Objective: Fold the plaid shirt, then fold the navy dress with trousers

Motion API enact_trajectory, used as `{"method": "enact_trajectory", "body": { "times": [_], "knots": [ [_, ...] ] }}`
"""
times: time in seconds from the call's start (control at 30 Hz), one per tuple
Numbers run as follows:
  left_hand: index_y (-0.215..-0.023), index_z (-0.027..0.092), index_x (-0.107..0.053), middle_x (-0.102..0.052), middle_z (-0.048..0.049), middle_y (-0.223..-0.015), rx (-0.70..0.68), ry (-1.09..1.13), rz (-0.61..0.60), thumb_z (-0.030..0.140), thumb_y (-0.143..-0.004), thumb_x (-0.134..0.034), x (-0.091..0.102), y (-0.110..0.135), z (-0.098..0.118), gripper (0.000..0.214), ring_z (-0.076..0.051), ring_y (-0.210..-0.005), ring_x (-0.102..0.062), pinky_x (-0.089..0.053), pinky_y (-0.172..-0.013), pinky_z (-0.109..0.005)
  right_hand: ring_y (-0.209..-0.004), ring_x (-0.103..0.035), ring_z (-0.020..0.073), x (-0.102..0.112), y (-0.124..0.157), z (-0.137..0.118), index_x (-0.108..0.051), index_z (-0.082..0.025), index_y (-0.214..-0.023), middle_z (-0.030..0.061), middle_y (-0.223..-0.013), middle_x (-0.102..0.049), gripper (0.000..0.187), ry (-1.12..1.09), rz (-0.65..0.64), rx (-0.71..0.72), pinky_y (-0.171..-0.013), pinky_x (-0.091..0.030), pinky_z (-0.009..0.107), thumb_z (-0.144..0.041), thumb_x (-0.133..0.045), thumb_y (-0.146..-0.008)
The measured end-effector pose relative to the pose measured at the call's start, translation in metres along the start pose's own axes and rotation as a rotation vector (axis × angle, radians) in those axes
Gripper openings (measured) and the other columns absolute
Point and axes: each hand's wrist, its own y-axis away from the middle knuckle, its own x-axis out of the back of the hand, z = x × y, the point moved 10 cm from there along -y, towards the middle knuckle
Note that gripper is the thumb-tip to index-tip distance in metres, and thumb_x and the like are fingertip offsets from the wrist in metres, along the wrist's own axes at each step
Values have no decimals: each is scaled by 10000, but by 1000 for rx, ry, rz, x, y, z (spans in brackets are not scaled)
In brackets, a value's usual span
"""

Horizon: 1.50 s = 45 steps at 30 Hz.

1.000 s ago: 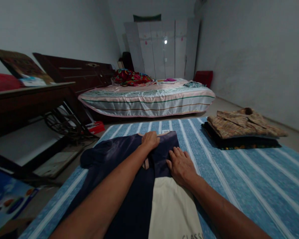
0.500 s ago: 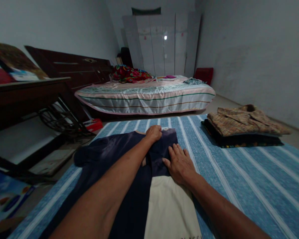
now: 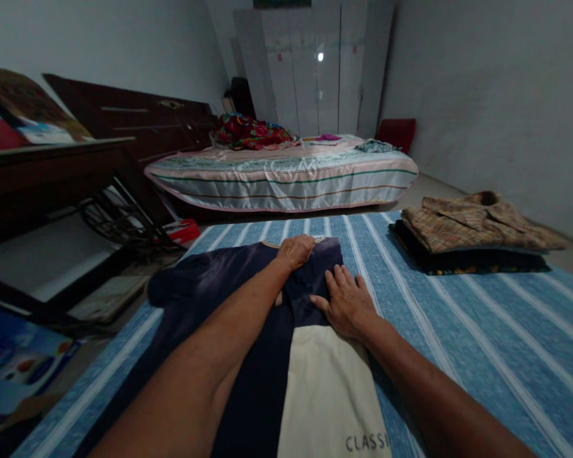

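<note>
A dark navy T-shirt [image 3: 255, 375] with a cream panel lettered "CLASSI" lies on the blue striped bed sheet [image 3: 424, 356]. Its right side is folded inward over the middle, while a sleeve stretches out at the left. At the collar, my left hand [image 3: 296, 252] is closed on the shirt's neckline fabric. My right hand [image 3: 347, 302] rests flat with fingers spread on the folded right edge, just above the cream panel. My left forearm crosses over the shirt and hides part of it.
A stack of folded clothes, a checked brown shirt [image 3: 477, 226] on top, sits to the right. Beyond is another bed [image 3: 277, 184] with a red floral blanket [image 3: 253, 132]. A dark sewing-machine table [image 3: 57, 149] stands at the left; grey wardrobes [image 3: 305, 76] line the back.
Both hands keep nearly the same places on the shirt. The view has tilted down slightly, so more of the lettering on the cream panel shows.
</note>
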Motion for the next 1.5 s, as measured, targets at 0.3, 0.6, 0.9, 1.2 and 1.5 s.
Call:
{"method": "enact_trajectory", "body": {
  "times": [0.3, 0.6, 0.9, 1.2, 1.5],
  "knots": [
    [-922, 155, -577, -594, -70, -932, -240, 87, 128, 226, -906, -408, 42, 81, 46, 184, -182, -900, -552, -432, -812, -285, -1372, -142, 331, 0, -1, 2, -277, -61, -1422, 203, -1484, -216, 771, 19, 12, -5, -1067, -110, 513, -620, -180, -899],
    [-1141, 157, -515, -588, -97, -1187, -362, 112, 145, 206, -891, -461, 14, 133, 35, 260, -204, -1103, -537, -428, -921, -351, -1371, -149, 316, 0, 0, 3, -290, -69, -1416, 195, -1485, -221, 788, 39, 21, -8, -1064, -120, 491, -645, -177, -889],
    [-1045, 155, -565, -620, -98, -1108, -457, -22, 151, 269, -927, -411, 16, 123, 39, 226, -212, -1028, -570, -460, -832, -338, -1355, -191, 325, 0, 0, 4, -317, -76, -1404, 195, -1469, -263, 767, 70, 55, 5, -1053, -150, 497, -634, -181, -895],
    [-1182, 141, -524, -505, -145, -1326, -197, 142, 158, 259, -878, -453, 43, 168, 68, 333, -256, -1237, -445, -352, -1022, -455, -1366, -153, 340, -5, -2, 5, -255, -67, -1431, 201, -1488, -204, 795, 88, -18, 3, -1053, -150, 514, -638, -135, -892],
    [-1444, 103, -206, -110, -156, -1519, -75, 117, -320, 619, -875, -283, -9, 189, 63, 772, -283, -1400, -84, -147, -1094, -509, -1354, -195, 341, 1, -1, 5, -299, -68, -1410, 214, -1468, -252, 828, 80, 35, 21, -1047, -171, 510, -673, -118, -874]
  ]
}}
